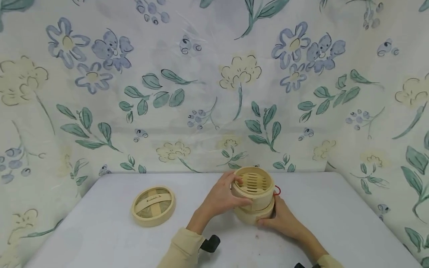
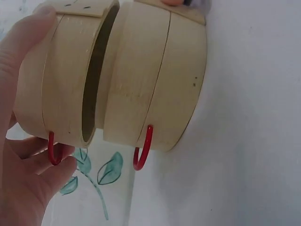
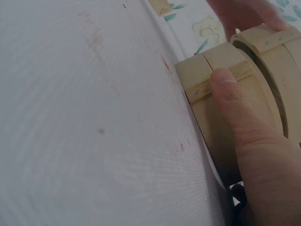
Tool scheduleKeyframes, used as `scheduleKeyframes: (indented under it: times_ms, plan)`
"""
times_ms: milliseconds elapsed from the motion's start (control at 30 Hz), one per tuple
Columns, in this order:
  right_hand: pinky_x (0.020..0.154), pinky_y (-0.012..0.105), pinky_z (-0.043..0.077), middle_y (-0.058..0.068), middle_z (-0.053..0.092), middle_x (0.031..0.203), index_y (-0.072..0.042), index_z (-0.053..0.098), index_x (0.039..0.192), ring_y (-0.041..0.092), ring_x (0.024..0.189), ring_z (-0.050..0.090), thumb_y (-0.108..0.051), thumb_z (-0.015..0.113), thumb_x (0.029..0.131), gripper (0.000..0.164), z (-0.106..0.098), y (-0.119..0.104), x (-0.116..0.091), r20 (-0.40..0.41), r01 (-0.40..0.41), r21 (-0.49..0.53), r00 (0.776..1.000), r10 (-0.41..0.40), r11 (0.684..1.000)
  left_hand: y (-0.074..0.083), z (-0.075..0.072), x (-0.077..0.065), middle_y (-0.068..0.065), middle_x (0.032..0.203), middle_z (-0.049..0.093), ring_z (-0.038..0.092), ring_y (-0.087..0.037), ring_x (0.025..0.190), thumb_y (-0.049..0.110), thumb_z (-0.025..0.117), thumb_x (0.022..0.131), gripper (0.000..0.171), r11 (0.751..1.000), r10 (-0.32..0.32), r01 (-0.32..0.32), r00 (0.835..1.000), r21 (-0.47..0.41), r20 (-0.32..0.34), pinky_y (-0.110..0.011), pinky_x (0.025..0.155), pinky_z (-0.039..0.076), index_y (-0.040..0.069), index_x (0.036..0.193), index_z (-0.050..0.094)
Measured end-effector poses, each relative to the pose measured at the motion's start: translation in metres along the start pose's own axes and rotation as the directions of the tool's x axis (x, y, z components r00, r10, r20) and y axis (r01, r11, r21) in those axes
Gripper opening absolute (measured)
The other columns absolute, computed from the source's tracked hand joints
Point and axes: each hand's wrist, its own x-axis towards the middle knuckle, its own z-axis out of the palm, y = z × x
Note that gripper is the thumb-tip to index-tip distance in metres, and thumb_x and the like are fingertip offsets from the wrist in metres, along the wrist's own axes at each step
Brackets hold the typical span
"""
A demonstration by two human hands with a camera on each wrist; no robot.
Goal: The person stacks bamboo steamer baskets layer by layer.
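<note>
My left hand grips the upper bamboo steamer basket, thumb on the near side and fingers over the far rim. Slats with slots form its floor. Beneath it, the lower steamer basket stands on the table, held at its right side by my right hand. A dark gap shows between the two baskets in both wrist views, and the upper one looks slightly tilted. In the left wrist view, a red loop hangs from the lower basket; another red loop is on the upper one.
A round bamboo steamer lid with a strap handle lies on the white table, left of the baskets. Behind the table hangs a flower-patterned cloth, which also runs along both sides. Small reddish marks dot the tabletop.
</note>
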Motion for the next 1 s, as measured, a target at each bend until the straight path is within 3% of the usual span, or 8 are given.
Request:
scheduleKeyframes:
  times_ms: [200, 400, 533, 733, 1000]
  plan:
    - [0.111, 0.016, 0.025, 0.006, 0.051, 0.141, -0.009, 0.033, 0.148, 0.021, 0.133, 0.044, -0.038, 0.088, 0.071, 0.099, -0.002, 0.000, 0.005, 0.009, 0.029, 0.035, 1.000, -0.030, 0.999, 0.001, 0.007, 0.003, -0.001, 0.150, 0.042, 0.039, -0.022, 0.140, 0.050, 0.087, 0.069, 0.061, 1.000, 0.021, -0.021, 1.000, -0.005, 0.005, -0.044, 0.112, 0.038, 0.017, 0.111, 0.057]
    - [0.108, 0.011, 0.023, 0.007, 0.049, 0.142, -0.011, 0.030, 0.149, 0.022, 0.133, 0.044, -0.036, 0.088, 0.072, 0.100, -0.001, 0.000, 0.004, -0.005, 0.053, 0.048, 0.999, -0.053, 0.997, 0.001, 0.011, 0.004, 0.001, 0.152, 0.040, 0.037, -0.021, 0.142, 0.050, 0.086, 0.069, 0.062, 1.000, 0.000, 0.000, 1.000, -0.012, 0.016, -0.044, 0.113, 0.037, 0.019, 0.114, 0.056]
    - [0.107, 0.007, 0.017, 0.012, 0.041, 0.148, -0.013, 0.023, 0.152, 0.028, 0.139, 0.036, -0.035, 0.089, 0.072, 0.106, 0.000, 0.001, 0.002, -0.021, 0.056, 0.054, 0.998, -0.055, 0.997, 0.002, 0.012, 0.002, -0.002, 0.151, 0.041, 0.038, -0.022, 0.141, 0.051, 0.086, 0.070, 0.061, 1.000, -0.004, 0.004, 0.999, -0.005, 0.037, -0.044, 0.112, 0.038, 0.019, 0.113, 0.056]
    - [0.110, 0.012, 0.012, 0.015, 0.032, 0.154, -0.014, 0.015, 0.154, 0.030, 0.144, 0.027, -0.036, 0.088, 0.072, 0.112, 0.001, 0.000, 0.001, -0.017, 0.030, 0.038, 0.999, -0.030, 0.999, 0.004, 0.014, 0.001, -0.003, 0.150, 0.042, 0.039, -0.023, 0.140, 0.048, 0.087, 0.070, 0.060, 1.000, -0.005, 0.004, 1.000, 0.016, 0.030, -0.043, 0.112, 0.038, 0.018, 0.111, 0.056]
    - [0.116, 0.028, 0.021, 0.010, 0.039, 0.150, -0.015, 0.018, 0.154, 0.026, 0.141, 0.034, -0.036, 0.088, 0.073, 0.109, 0.001, 0.000, 0.003, 0.002, 0.013, 0.048, 1.000, -0.013, 0.999, 0.004, 0.016, -0.001, -0.004, 0.150, 0.040, 0.041, -0.023, 0.139, 0.052, 0.085, 0.070, 0.063, 1.000, -0.022, 0.022, 0.999, 0.018, 0.031, -0.044, 0.112, 0.037, 0.018, 0.113, 0.055]
